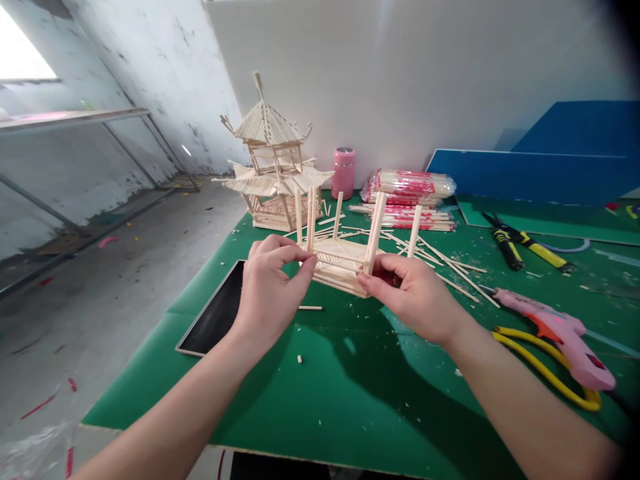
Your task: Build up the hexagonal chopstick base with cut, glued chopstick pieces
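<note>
A pale wooden stick frame (340,272), with a flat slatted base and several upright posts, is held above the green table (350,393). My left hand (275,283) pinches at its left front corner, thumb and index finger together by a thin horizontal stick. Around the right front corner, at the foot of a thick post, close the thumb and fingers of my right hand (410,290). Loose sticks (450,267) lie on the table behind and to the right of the frame. A finished-looking stick pavilion (275,167) with two roofs stands at the back left.
A dark tablet (215,313) lies at the left edge. Behind are a pink bottle (344,173) and wrapped stick bundles (407,190). Yellow-black pliers (507,247), a pink glue gun (565,333) and yellow-handled pliers (545,380) lie right. Blue boards (525,173) stand at the back.
</note>
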`<state>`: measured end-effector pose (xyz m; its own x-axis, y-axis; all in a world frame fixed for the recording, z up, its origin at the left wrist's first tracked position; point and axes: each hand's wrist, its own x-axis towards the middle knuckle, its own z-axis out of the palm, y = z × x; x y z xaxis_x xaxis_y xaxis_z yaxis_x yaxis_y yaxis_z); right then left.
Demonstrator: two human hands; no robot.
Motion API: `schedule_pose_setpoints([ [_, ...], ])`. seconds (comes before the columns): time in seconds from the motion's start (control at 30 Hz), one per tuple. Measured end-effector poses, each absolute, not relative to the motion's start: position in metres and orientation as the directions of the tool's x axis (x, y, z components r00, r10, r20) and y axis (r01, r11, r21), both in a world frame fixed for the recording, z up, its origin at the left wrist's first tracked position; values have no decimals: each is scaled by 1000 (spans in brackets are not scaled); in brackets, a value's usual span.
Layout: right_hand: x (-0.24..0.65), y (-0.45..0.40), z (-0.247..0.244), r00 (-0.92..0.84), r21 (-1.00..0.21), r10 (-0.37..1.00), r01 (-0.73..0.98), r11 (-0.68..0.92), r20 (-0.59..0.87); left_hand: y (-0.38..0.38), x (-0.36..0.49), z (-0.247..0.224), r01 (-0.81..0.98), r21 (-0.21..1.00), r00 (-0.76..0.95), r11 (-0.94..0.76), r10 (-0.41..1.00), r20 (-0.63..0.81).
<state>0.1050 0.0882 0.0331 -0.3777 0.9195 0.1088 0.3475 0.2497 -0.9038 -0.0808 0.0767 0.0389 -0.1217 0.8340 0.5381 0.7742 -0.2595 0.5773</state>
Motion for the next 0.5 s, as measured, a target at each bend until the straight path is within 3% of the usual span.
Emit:
schedule_pose_setpoints([
  [0.5, 104, 88, 32, -380, -907, 918, 337, 251, 113, 79, -82, 36, 762, 584, -128, -279, 820, 558],
])
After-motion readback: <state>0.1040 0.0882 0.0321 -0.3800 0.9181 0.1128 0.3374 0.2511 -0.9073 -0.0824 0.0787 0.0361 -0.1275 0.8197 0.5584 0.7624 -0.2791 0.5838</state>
